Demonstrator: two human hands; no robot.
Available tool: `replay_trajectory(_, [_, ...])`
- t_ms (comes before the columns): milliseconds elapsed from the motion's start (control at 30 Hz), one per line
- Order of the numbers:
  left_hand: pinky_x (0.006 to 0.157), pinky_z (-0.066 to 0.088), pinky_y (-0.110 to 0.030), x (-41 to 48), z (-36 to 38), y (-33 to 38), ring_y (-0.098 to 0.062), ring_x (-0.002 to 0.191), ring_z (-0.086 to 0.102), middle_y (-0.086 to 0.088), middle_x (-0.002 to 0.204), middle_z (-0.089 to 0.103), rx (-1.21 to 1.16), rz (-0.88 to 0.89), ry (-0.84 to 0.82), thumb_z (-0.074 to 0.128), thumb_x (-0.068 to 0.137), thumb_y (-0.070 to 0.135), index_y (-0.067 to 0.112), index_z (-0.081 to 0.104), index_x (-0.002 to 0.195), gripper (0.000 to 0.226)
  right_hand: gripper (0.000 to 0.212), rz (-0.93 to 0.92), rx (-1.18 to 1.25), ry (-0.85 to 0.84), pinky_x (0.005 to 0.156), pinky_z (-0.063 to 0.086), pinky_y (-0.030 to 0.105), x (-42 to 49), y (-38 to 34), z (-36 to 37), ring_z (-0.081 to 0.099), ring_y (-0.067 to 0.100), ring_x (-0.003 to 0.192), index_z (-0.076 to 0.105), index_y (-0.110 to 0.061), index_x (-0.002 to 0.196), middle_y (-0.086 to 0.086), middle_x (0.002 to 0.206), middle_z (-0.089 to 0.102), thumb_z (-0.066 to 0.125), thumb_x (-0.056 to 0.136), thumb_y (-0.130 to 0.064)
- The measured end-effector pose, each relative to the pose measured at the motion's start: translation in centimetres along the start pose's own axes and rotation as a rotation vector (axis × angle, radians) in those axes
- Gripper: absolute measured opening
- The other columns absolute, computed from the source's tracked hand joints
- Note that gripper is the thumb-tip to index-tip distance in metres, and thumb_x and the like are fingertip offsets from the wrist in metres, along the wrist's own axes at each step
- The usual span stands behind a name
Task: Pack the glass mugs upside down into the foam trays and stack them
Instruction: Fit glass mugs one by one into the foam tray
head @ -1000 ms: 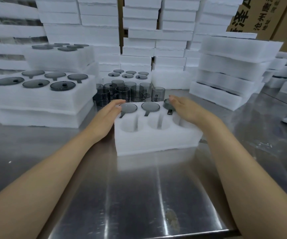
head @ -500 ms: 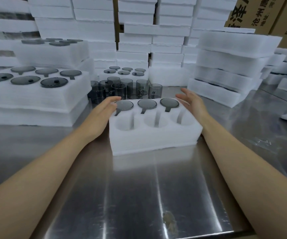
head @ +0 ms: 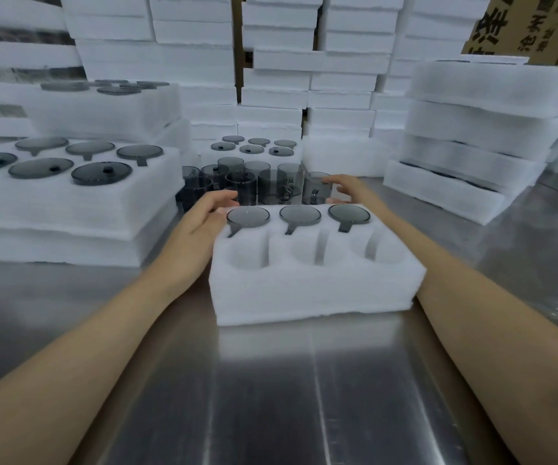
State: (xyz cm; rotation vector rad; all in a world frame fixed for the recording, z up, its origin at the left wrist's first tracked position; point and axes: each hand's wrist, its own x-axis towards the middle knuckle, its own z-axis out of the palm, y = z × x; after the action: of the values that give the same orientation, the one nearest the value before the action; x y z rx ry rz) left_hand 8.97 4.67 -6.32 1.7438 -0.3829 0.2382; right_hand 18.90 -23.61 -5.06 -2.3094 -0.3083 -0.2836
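A white foam tray point(head: 311, 297) lies in front of me on the steel table. Its far row holds three smoky glass mugs point(head: 300, 215) upside down, and the three near wells are empty. Behind the tray stands a cluster of several loose upright mugs point(head: 240, 182). My left hand point(head: 208, 214) rests with relaxed fingers at the tray's far left corner, just short of the cluster. My right hand point(head: 346, 189) is beyond the tray's far right corner. Its fingers and thumb are spread around the right side of the rightmost loose mug point(head: 316, 187).
Filled foam trays point(head: 69, 209) are stacked at the left, and another filled tray point(head: 254, 152) sits behind the loose mugs. Tall piles of foam point(head: 465, 135) rise at the right and along the back. Cardboard boxes point(head: 519, 25) stand at the top right.
My right hand left the tray's right mug and moved forward to the rightmost loose mug. My left hand slid forward along the tray's far left corner.
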Motion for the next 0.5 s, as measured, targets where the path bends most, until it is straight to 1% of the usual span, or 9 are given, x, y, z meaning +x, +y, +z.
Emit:
replay_trajectory(67, [0.094,0.043,-0.025,0.1,0.0,0.0,-0.003,0.112,0.056,0.014,0.121,0.059,0.009,-0.006,-0.001,0.042,0.085,0.038,0.034,0.056,0.121,0.038,0.011,0.059,0.054,0.083,0.08,0.051,0.016,-0.1,0.0,0.0,0.054,0.021,0.106,0.056,-0.003,0.105,0.015,0.118,0.053,0.05,0.096,-0.001])
replay_trajectory(100, [0.094,0.043,-0.026,0.1,0.0,0.0,-0.004,0.112,0.056,0.014,0.121,0.059,0.017,-0.006,0.003,0.042,0.086,0.038,0.033,0.056,0.122,0.039,0.009,0.111,0.114,0.139,0.072,0.051,0.015,-0.4,0.2,0.0,0.058,0.016,0.092,0.056,-0.008,0.095,0.012,0.109,0.054,0.048,0.096,-0.003])
replay_trajectory(133, [0.096,0.043,-0.028,0.0,0.0,0.0,-0.005,0.113,0.056,0.013,0.122,0.059,0.028,-0.005,0.008,0.042,0.088,0.037,0.032,0.056,0.123,0.037,0.01,0.12,0.151,0.18,0.072,0.05,0.016,-0.5,0.5,0.0,0.058,0.013,0.084,0.055,-0.009,0.092,0.008,0.102,0.055,0.049,0.096,-0.003])
replay_trajectory(167, [0.099,0.043,-0.031,0.0,0.0,0.0,-0.008,0.116,0.055,0.011,0.124,0.059,0.045,0.0,0.013,0.042,0.093,0.033,0.03,0.055,0.125,0.034,0.005,0.119,0.179,0.204,0.076,0.047,0.017,-0.9,0.5,-0.1,0.057,0.012,0.081,0.055,-0.007,0.095,0.004,0.099,0.056,0.052,0.095,-0.003])
replay_trajectory(200, [0.103,0.042,-0.035,-0.1,0.0,-0.1,-0.01,0.119,0.053,0.008,0.127,0.058,0.07,0.008,0.017,0.041,0.098,0.026,0.027,0.055,0.127,0.032,0.008,0.116,0.188,0.227,0.075,0.045,0.013,-1.1,0.5,-0.1,0.057,0.011,0.081,0.055,-0.005,0.101,0.002,0.098,0.056,0.056,0.094,-0.003])
replay_trajectory(267, [0.107,0.04,-0.039,-0.2,0.0,0.0,-0.012,0.122,0.051,0.005,0.131,0.056,0.125,0.025,0.022,0.038,0.103,0.017,0.022,0.053,0.131,0.032,0.008,0.142,0.273,0.318,0.065,0.041,0.003,-2.1,0.2,-0.5,0.059,0.008,0.079,0.054,-0.006,0.1,0.005,0.103,0.057,0.059,0.093,-0.005])
replay_trajectory(300, [0.108,0.039,-0.04,-0.3,0.0,0.1,-0.013,0.123,0.051,0.004,0.131,0.056,0.152,0.035,0.026,0.037,0.103,0.015,0.02,0.052,0.132,0.033,0.006,0.157,0.351,0.364,0.062,0.042,0.003,-2.8,-0.2,-0.6,0.061,0.007,0.077,0.053,-0.008,0.096,0.01,0.105,0.058,0.058,0.093,-0.005])
replay_trajectory(400, [0.106,0.04,-0.036,-0.6,0.0,0.3,-0.013,0.122,0.051,0.004,0.13,0.057,0.212,0.064,0.044,0.037,0.103,0.013,0.016,0.053,0.131,0.033,0.003,0.185,0.736,0.522,0.071,0.053,0.015,-5.3,-0.6,-0.7,0.062,0.013,0.079,0.05,-0.005,0.098,0.012,0.105,0.056,0.053,0.096,-0.005])
replay_trajectory(500, [0.101,0.04,-0.029,-0.9,0.1,0.6,-0.012,0.118,0.052,0.004,0.127,0.058,0.235,0.075,0.06,0.038,0.102,0.013,0.016,0.052,0.131,0.032,0.004,0.19,0.881,0.549,0.082,0.054,0.022,-8.1,-1.9,-1.2,0.06,0.011,0.08,0.049,-0.006,0.096,0.004,0.097,0.055,0.05,0.098,-0.009])
